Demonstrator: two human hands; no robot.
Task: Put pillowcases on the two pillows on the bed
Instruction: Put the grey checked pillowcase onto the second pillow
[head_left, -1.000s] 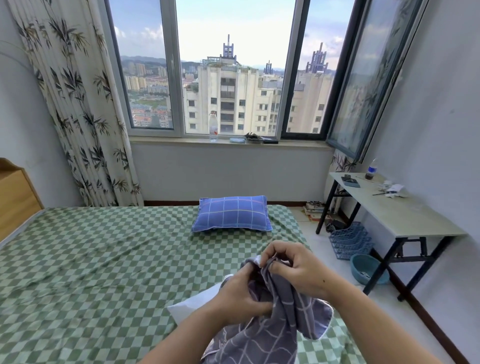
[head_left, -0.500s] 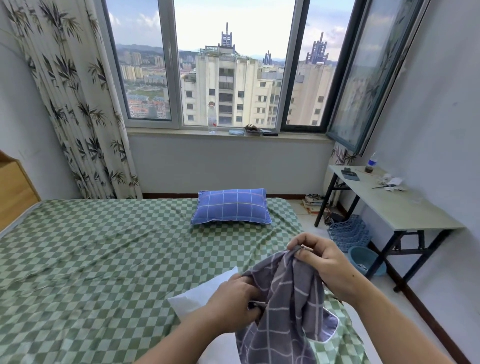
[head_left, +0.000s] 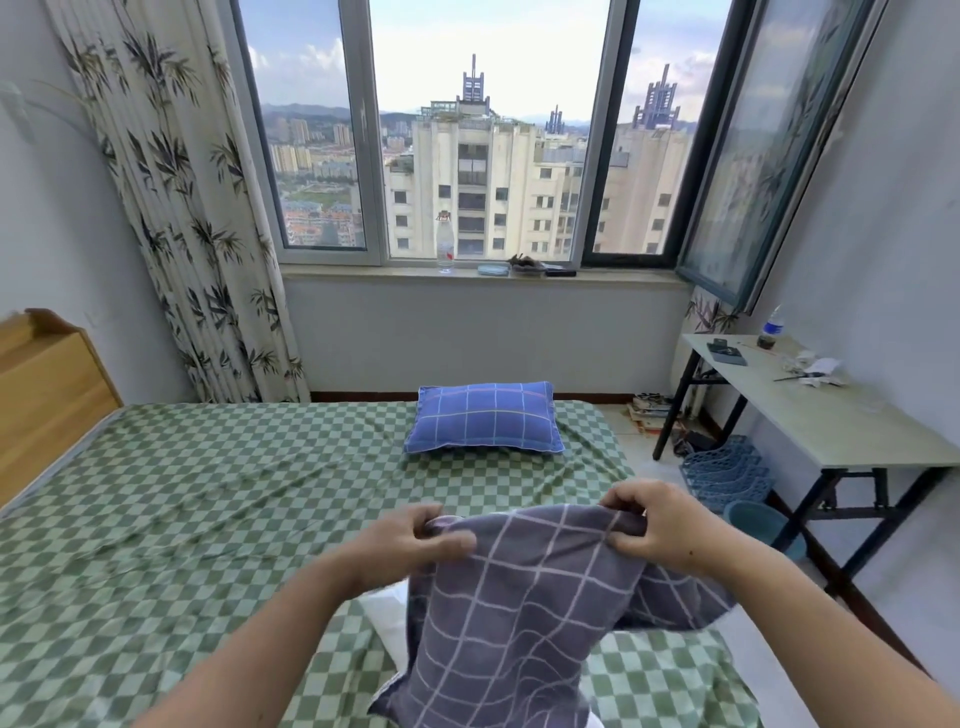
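Holding a grey checked pillowcase (head_left: 519, 597) up over the bed (head_left: 182, 519), left hand (head_left: 410, 540) and right hand (head_left: 660, 525) each pinch its top edge, fingers clenched on cloth. White pillow (head_left: 384, 608) peeks beneath; blue pillow (head_left: 483, 418) lies beyond on the bed.

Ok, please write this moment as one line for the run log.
left hand: holds grey pillowcase edge | right hand: holds same edge | white pillow: bare, under pillowcase | blue pillow: cased
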